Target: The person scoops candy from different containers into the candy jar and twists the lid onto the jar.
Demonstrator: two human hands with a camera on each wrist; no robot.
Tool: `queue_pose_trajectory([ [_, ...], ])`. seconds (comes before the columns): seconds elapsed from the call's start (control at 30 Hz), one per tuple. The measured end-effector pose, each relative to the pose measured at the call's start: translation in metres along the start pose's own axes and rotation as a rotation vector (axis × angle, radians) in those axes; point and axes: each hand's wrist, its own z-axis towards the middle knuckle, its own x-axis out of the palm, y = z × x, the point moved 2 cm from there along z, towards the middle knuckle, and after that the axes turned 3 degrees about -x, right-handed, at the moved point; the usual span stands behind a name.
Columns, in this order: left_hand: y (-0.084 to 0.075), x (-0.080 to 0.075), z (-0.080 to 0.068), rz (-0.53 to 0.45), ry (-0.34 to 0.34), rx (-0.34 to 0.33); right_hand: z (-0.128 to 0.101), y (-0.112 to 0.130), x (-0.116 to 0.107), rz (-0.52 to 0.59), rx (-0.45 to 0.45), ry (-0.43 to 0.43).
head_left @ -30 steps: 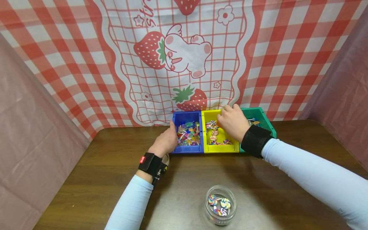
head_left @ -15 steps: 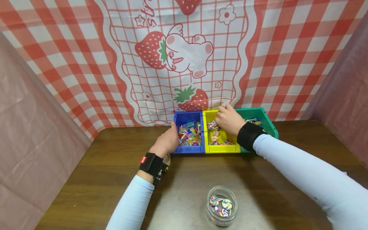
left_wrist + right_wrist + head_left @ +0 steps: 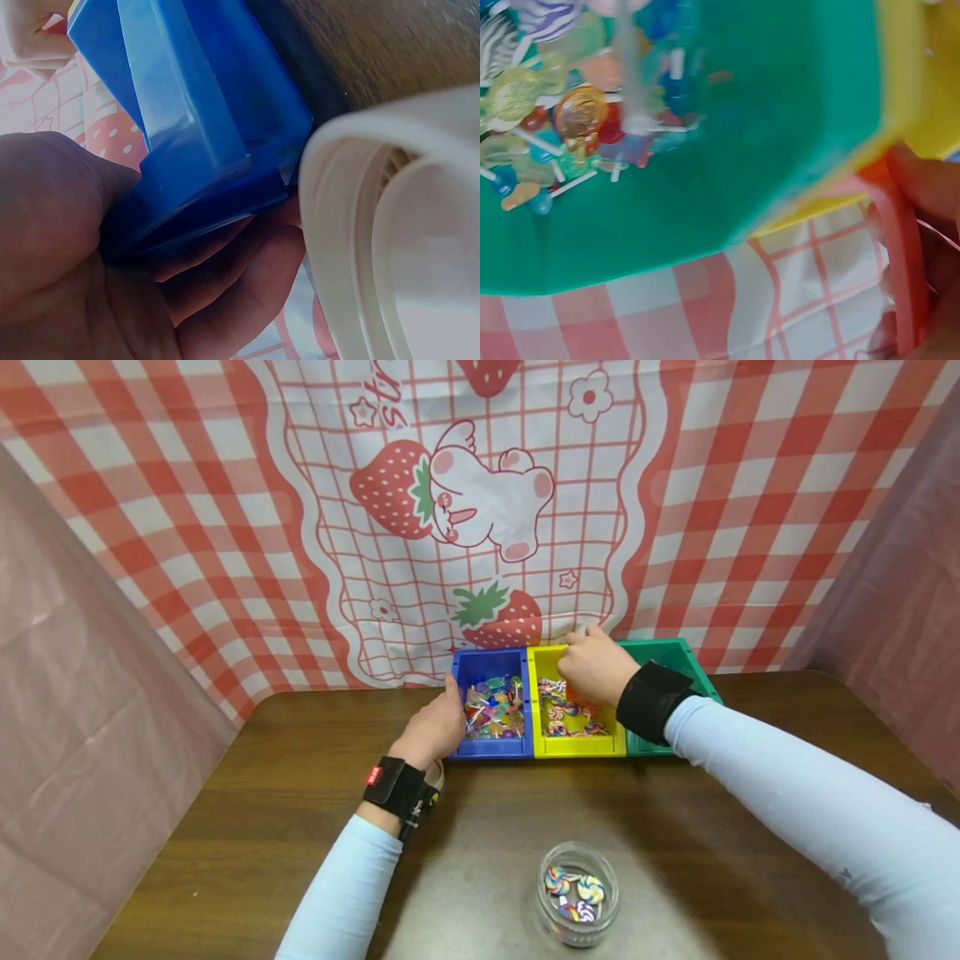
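**A:** Starting nearest me, what's done so far?

**B:** Low in the frame, right of centre, the small clear round jar (image 3: pixel 577 895) stands on the brown wooden worktop (image 3: pixel 247 827) with a few swirled rainbow lollipop charms (image 3: pixel 557 882) lying in it. I judge the picking partly done: only a handful sit in the jar, while many more swirled charms remain in the yellow plastic bin (image 3: pixel 573 745) at mid-frame.

**A:** And my left hand?

**B:** My left hand (image 3: pixel 435 727) rests against the left side of the blue plastic bin (image 3: pixel 491 748), just left of centre. The left wrist view shows the fingers (image 3: pixel 225 277) curled under the bin's corner and the thumb side pressed on its wall, so it grips the blue bin.

**A:** The right?

**B:** My right hand (image 3: pixel 596 664) reaches into the back of the yellow bin, fingers bent down at its far edge, near the checked strawberry-print cloth (image 3: pixel 480 502). I cannot tell whether it pinches a charm; the fingertips are hidden. The right wrist view shows mostly the green plastic bin (image 3: pixel 727 187) with mixed small candies (image 3: pixel 577 112) inside.
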Motion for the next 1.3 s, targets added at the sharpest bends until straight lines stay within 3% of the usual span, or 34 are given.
queue_pose_trajectory([
  [0.3, 0.000, 0.000, 0.000, -0.007, 0.005, -0.002, 0.000, -0.006, -0.009, 0.198, 0.113, 0.120],
  [0.53, 0.001, 0.001, 0.000, -0.003, 0.005, 0.002, -0.001, -0.009, -0.003, 0.233, 0.188, 0.155],
  [0.7, 0.001, 0.001, 0.000, 0.001, 0.000, 0.008, -0.006, -0.006, -0.002, 0.268, 0.346, 0.165],
  [0.9, 0.000, 0.000, 0.000, 0.001, -0.003, 0.015, -0.014, -0.001, 0.005, 0.409, 0.541, 0.189],
  [1.03, -0.001, 0.001, 0.000, 0.000, 0.004, 0.015, -0.017, 0.002, 0.011, 0.437, 0.597, 0.170],
  [1.3, 0.000, 0.002, 0.001, -0.002, 0.000, 0.003, -0.016, 0.008, 0.020, 0.359, 0.647, 0.051],
])
